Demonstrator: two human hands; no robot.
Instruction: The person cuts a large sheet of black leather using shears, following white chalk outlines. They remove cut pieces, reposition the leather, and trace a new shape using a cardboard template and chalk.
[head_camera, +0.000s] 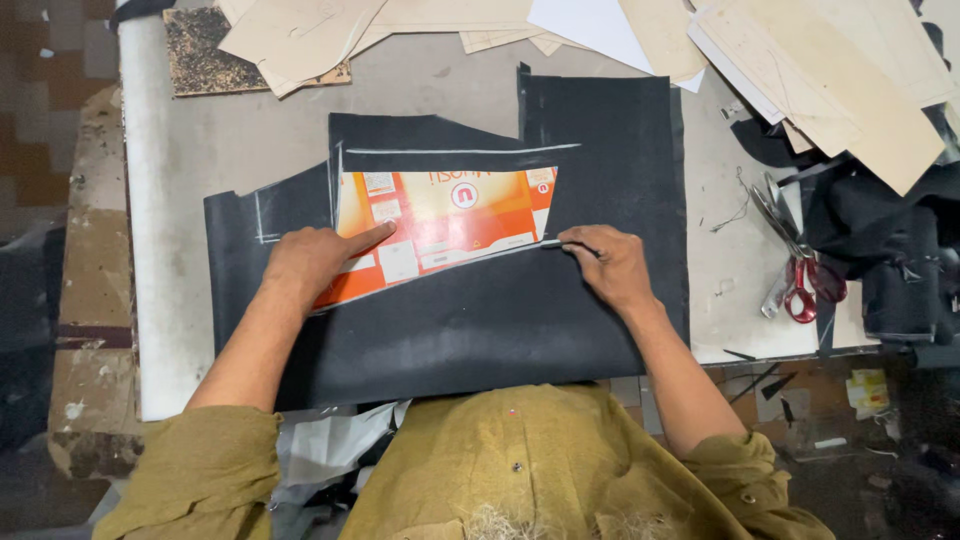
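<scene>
A dark piece of fabric (520, 320) lies spread on the grey table (240, 130), with white chalk lines near its top and left. An orange printed cardboard template (450, 215) rests on it. My left hand (315, 260) presses flat on the template's lower left, the index finger stretched out across it. At the template's lower right edge my right hand (610, 262) pinches a small piece of chalk (575, 240) against the fabric.
Scissors with red handles (795, 265) lie on the table to the right, beside heaped dark cloth (890, 260). Several beige paper patterns (830, 80) are stacked along the far edge. A speckled board (205, 50) sits far left.
</scene>
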